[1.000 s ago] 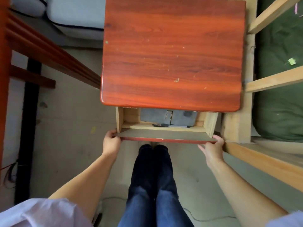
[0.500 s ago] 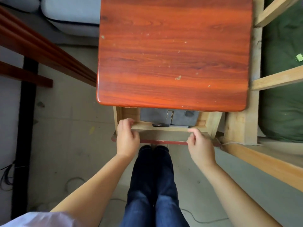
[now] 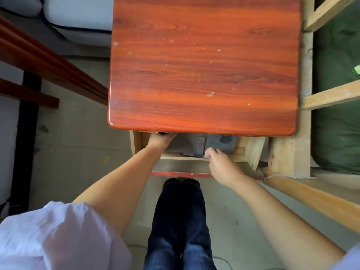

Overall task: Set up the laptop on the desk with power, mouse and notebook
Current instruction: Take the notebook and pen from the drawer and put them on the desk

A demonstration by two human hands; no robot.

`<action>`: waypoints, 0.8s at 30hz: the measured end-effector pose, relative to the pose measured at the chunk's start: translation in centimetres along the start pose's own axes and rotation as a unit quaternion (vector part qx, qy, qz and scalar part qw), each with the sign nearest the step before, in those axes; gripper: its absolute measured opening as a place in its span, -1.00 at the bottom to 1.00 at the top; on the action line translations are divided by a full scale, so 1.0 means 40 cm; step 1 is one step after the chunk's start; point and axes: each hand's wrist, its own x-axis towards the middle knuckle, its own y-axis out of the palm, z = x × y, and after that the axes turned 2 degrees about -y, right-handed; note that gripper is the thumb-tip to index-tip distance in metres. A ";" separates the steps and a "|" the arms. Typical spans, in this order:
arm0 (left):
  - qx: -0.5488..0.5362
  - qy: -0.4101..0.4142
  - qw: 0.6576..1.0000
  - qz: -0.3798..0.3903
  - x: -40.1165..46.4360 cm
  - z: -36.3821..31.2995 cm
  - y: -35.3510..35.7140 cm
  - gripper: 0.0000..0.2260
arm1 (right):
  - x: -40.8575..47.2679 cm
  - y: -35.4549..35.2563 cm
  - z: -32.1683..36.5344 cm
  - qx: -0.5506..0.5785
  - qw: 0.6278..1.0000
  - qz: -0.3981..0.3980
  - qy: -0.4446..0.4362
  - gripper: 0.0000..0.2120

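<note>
The red wooden desk (image 3: 202,71) has a bare top. Below its near edge, the drawer (image 3: 179,166) is pulled out. A dark grey laptop (image 3: 214,143) lies flat inside, its far part hidden under the desk top. My left hand (image 3: 160,138) reaches into the drawer at the laptop's left side, and the desk edge hides its fingers. My right hand (image 3: 222,164) is at the laptop's near edge with its fingers curled on it. A small black thing (image 3: 190,153) lies at the drawer's front. I see no mouse, notebook or power cord.
A pale wooden frame (image 3: 288,152) with green bedding (image 3: 337,123) stands close on the right. A red wooden rail (image 3: 48,61) runs along the left and a white cushion (image 3: 78,14) lies at the far left. My legs in jeans (image 3: 181,221) are under the drawer.
Both hands left the drawer's front corners and moved into the drawer. The left went deep on the left side; the right came onto the laptop's near edge.
</note>
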 end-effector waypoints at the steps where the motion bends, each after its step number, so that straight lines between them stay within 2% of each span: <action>1: 0.014 -0.004 1.000 0.017 -0.003 0.001 -0.006 -0.44 | -0.030 -0.005 -0.007 0.030 0.999 -0.030 0.011 -0.88; 4: 0.022 -0.004 0.996 0.089 -0.040 0.000 -0.026 -0.35 | -0.132 -0.017 -0.046 0.119 0.976 -0.158 0.093 -0.81; 7: 0.013 0.001 0.986 0.166 -0.096 0.009 -0.025 -0.55 | -0.226 -0.013 -0.089 0.267 0.904 -0.224 0.248 -0.82; 9: -0.042 -0.028 0.978 0.202 -0.131 0.020 -0.026 -0.67 | -0.268 0.008 -0.106 0.329 0.860 -0.218 0.322 -0.83; 12: -0.131 -0.088 0.949 0.272 -0.174 0.044 -0.063 -0.73 | -0.279 0.041 -0.108 0.411 0.822 -0.183 0.350 -0.75; 13: -0.131 -0.099 0.945 0.282 -0.188 0.055 -0.084 -0.71 | -0.271 0.047 -0.104 0.461 0.792 -0.178 0.358 -0.74; 15: -0.101 -0.113 0.944 0.292 -0.215 0.080 -0.140 -0.63 | -0.246 0.053 -0.093 0.574 0.703 -0.177 0.381 -0.71; 17: -0.046 -0.115 0.938 0.324 -0.234 0.100 -0.209 -0.57 | -0.215 0.058 -0.083 0.665 0.608 -0.178 0.396 -0.66; 19: 0.059 -0.086 0.925 0.366 -0.251 0.104 -0.268 -0.61 | -0.186 0.050 -0.070 0.730 0.532 -0.166 0.395 -0.68; 21: 0.222 -0.004 0.906 0.361 -0.272 0.107 -0.281 -0.82 | -0.160 0.041 -0.069 0.761 0.494 -0.149 0.393 -0.58; 22: 0.326 0.049 0.884 0.331 -0.277 0.113 -0.268 -0.94 | -0.148 0.036 -0.071 0.766 0.484 -0.148 0.395 -0.50; 24: 0.488 0.120 0.823 0.267 -0.274 0.133 -0.213 -0.93 | -0.136 0.025 -0.072 0.779 0.459 -0.147 0.402 -0.35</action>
